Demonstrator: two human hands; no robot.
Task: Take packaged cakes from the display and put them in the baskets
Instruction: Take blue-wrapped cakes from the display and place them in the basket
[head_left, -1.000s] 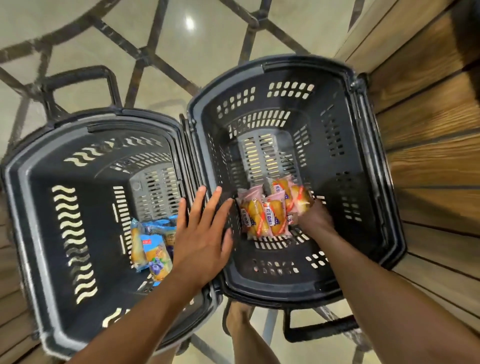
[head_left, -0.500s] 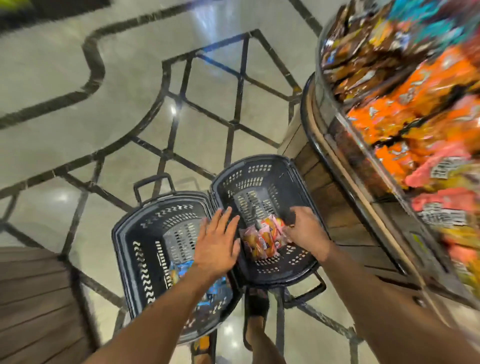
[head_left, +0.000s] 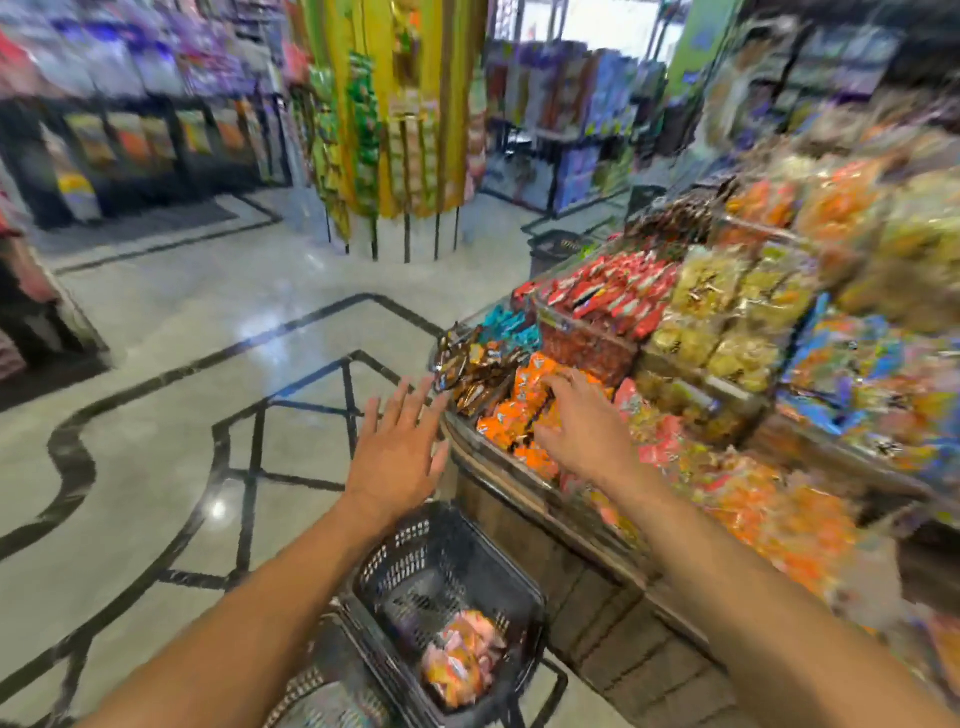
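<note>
The view is blurred by motion. The display (head_left: 545, 493) on my right is heaped with packaged cakes. My right hand (head_left: 582, 421) reaches over its near corner, fingers spread above the orange cake packets (head_left: 524, 410), holding nothing. My left hand (head_left: 400, 441) hovers open in the air left of the display's edge, fingers straight. Below my arms stands a black basket (head_left: 447, 561) with several orange and pink cake packets (head_left: 462, 660) in it. Only a corner of the second basket (head_left: 322, 696) shows at the bottom, mostly hidden by my left forearm.
Brown packets (head_left: 478, 374), red packets (head_left: 613, 296) and yellow packets (head_left: 727, 312) fill other display sections. A round column hung with snacks (head_left: 400, 130) stands ahead on the glossy floor (head_left: 182, 415). Shelves line the far walls. Another black basket (head_left: 556, 249) sits beyond the display.
My head has lifted from the baskets to the display. Both hands rose out of the baskets; the right hand left its cakes in the right basket and moved over the orange packets.
</note>
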